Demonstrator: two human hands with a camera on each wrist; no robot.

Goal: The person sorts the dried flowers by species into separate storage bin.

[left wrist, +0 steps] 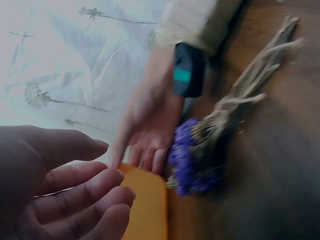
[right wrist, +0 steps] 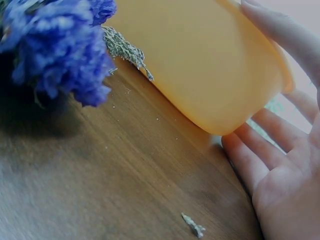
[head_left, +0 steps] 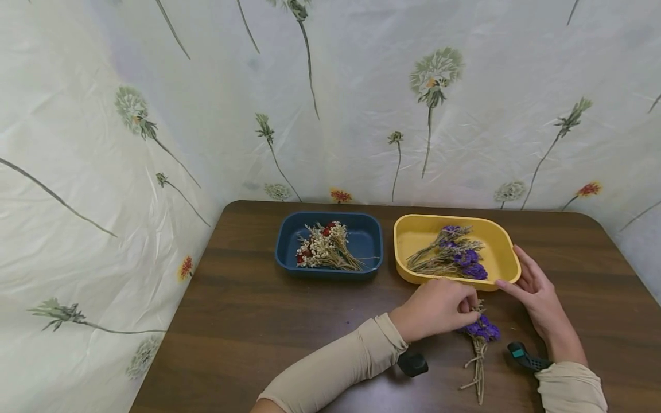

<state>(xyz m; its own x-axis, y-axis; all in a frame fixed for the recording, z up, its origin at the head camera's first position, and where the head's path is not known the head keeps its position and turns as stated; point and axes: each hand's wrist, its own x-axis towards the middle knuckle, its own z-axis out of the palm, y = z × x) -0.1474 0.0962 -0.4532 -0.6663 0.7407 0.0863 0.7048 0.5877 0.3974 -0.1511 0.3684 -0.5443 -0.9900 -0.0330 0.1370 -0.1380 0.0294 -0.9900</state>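
A bunch of dried purple flowers (head_left: 481, 330), its stems tied with twine, lies on the table in front of a yellow tray (head_left: 503, 258). My left hand (head_left: 439, 307) hovers over the flower heads in the head view. The left wrist view shows its fingers loosely bent, the thumb apart from them and nothing held. At the tray's right end, my right hand (head_left: 539, 292) grips the corner, thumb at the rim and fingers against the outer wall (right wrist: 225, 75). More purple and grey-green dried flowers (head_left: 454, 255) lie inside that tray.
Left of the yellow tray stands a blue tray (head_left: 369, 235) with white and red dried flowers (head_left: 327, 246). A small plant scrap (right wrist: 194, 225) lies on the wooden table (head_left: 232, 321). Behind rises a flower-printed cloth (head_left: 351, 115).
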